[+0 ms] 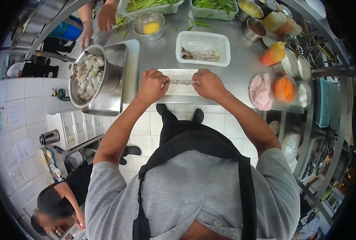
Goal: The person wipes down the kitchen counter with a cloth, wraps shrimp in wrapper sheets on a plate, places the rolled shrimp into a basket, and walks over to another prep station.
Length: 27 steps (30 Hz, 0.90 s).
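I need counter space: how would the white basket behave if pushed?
The white basket is probably light: perforated, plastic-looking walls, with pale strips covering only part of its floor. It may slide readily on the smooth metal counter. Its low, broad shape should resist tipping.

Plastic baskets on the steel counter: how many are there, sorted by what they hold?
Leafy greens (left basket, right basket): 2
Greyish pieces (front basket): 1
Total: 3

Pale strip (181, 82), ends hidden by fingers (164, 81)
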### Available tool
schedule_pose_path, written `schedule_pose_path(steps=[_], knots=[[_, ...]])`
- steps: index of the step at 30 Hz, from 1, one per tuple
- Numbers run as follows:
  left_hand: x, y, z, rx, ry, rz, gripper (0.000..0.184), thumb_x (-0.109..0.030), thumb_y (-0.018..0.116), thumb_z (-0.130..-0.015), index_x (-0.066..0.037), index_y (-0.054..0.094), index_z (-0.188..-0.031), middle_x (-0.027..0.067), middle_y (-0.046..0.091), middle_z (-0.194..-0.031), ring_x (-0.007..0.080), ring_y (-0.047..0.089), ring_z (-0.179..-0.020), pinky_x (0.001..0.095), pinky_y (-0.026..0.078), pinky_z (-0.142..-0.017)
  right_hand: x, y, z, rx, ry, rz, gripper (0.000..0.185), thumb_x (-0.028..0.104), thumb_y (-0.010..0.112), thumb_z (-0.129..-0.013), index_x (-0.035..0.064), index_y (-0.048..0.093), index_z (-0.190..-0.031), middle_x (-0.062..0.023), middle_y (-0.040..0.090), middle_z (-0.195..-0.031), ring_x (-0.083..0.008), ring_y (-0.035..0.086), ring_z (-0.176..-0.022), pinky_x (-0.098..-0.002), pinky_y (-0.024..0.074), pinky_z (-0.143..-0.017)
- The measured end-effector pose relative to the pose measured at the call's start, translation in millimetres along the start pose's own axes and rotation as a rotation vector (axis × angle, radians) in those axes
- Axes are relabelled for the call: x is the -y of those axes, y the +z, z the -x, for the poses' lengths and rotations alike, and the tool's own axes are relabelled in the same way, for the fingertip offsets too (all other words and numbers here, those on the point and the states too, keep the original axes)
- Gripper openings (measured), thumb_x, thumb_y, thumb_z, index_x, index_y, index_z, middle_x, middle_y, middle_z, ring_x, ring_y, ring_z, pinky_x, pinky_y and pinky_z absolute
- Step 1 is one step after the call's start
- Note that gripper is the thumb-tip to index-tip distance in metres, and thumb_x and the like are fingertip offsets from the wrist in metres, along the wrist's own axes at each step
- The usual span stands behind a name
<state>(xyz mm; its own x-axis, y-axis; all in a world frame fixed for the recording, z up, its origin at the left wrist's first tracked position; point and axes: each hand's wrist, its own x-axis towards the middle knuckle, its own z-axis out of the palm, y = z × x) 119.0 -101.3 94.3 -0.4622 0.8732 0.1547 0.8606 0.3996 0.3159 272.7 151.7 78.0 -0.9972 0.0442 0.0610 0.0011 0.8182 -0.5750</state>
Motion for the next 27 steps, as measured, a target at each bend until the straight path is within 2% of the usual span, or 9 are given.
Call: schedule_pose_path(steps=[5,8,11,13,17,20,23,25,27], knots=[[-1.8,6.4,-103.9,-0.120,0.011,-0.103,0.009,-0.021,0.079,-0.087,-0.017,0.084,-0.093,0.0024,0.075,-0.091,0.0257,0.067,-0.102,0.0461,0.044,-0.087,-52.3,-52.6,-53.1,-0.150,-0.019,0.138,0.014,0.011,0.069,-0.084,0.0050,0.076,-0.095,-0.0163,0.072,-0.102,-0.0390,0.069,-0.106,-0.0513,0.0589,-0.090],[-1.9,41.3,-160.7,-0.142,-0.016,-0.160,0.010,-0.020,0.077,-0.087,-0.017,0.085,-0.092,0.0033,0.077,-0.094,0.0272,0.066,-0.105,0.0478,0.043,-0.090,-91.3,-60.3,-87.6,-0.136,0.039,0.464,0.015,0.011,0.071,-0.084,0.0072,0.079,-0.095,-0.0124,0.074,-0.104,-0.0340,0.070,-0.109,-0.0493,0.0572,-0.093],[-5.5,60.8,-187.3,0.018,-0.077,-0.309,0.013,-0.017,0.074,-0.086,-0.015,0.086,-0.091,0.0041,0.078,-0.099,0.0286,0.064,-0.114,0.0516,0.041,-0.096,-110.6,-50.6,-99.7,-0.097,0.048,0.619,0.016,0.010,0.070,-0.086,0.0086,0.081,-0.097,-0.0101,0.075,-0.105,-0.0311,0.068,-0.114,-0.0472,0.0535,-0.099],[-6.9,68.7,-191.5,0.167,-0.056,-0.310,0.018,-0.013,0.072,-0.087,-0.007,0.086,-0.097,0.0074,0.079,-0.106,0.0313,0.057,-0.128,0.0581,0.039,-0.102,-116.4,-45.8,-99.4,-0.032,0.058,0.635,0.017,0.010,0.069,-0.087,0.0093,0.082,-0.099,-0.0090,0.076,-0.106,-0.0300,0.067,-0.116,-0.0466,0.0517,-0.101],[0.7,75.0,-189.5,0.253,-0.015,-0.358,0.020,-0.013,0.073,-0.087,-0.008,0.086,-0.101,0.0088,0.079,-0.108,0.0317,0.055,-0.129,0.0588,0.036,-0.106,-121.9,-46.3,-96.0,0.085,0.075,0.599,0.018,0.009,0.068,-0.089,0.0123,0.084,-0.098,-0.0072,0.077,-0.109,-0.0282,0.066,-0.117,-0.0449,0.0485,-0.102],[0.4,71.8,-190.4,0.198,0.048,-0.308,0.020,-0.013,0.073,-0.087,-0.010,0.086,-0.101,0.0083,0.079,-0.109,0.0322,0.055,-0.129,0.0583,0.035,-0.106,-125.4,-43.2,-92.9,0.004,0.062,0.525,0.019,0.009,0.069,-0.088,0.0158,0.085,-0.095,-0.0059,0.077,-0.108,-0.0275,0.066,-0.117,-0.0453,0.0467,-0.103],[2.7,77.8,-193.1,0.138,0.121,-0.244,0.032,-0.008,0.073,-0.084,-0.013,0.086,-0.112,0.0050,0.077,-0.111,0.0295,0.054,-0.124,0.0561,0.037,-0.104,-127.0,-43.5,-92.3,0.020,0.047,0.475,0.021,0.010,0.070,-0.087,0.0179,0.086,-0.097,-0.0051,0.076,-0.108,-0.0266,0.065,-0.117,-0.0460,0.0452,-0.104],[-0.9,69.1,-200.3,0.405,0.053,-0.326,0.037,-0.005,0.073,-0.083,-0.015,0.085,-0.116,0.0047,0.077,-0.113,0.0280,0.054,-0.126,0.0538,0.038,-0.105,-128.2,-45.3,-94.0,0.042,0.050,0.463,0.023,0.010,0.070,-0.087,0.0181,0.086,-0.101,-0.0048,0.076,-0.107,-0.0266,0.064,-0.117,-0.0461,0.0447,-0.104],[2.0,61.0,-200.2,0.332,0.054,-0.250,0.038,-0.004,0.073,-0.083,-0.015,0.085,-0.117,0.0050,0.078,-0.114,0.0277,0.056,-0.127,0.0521,0.039,-0.104,-128.0,-47.9,-92.2,0.067,0.059,0.450,0.026,0.010,0.070,-0.086,0.0184,0.086,-0.105,-0.0046,0.076,-0.107,-0.0266,0.064,-0.117,-0.0461,0.0442,-0.104]])
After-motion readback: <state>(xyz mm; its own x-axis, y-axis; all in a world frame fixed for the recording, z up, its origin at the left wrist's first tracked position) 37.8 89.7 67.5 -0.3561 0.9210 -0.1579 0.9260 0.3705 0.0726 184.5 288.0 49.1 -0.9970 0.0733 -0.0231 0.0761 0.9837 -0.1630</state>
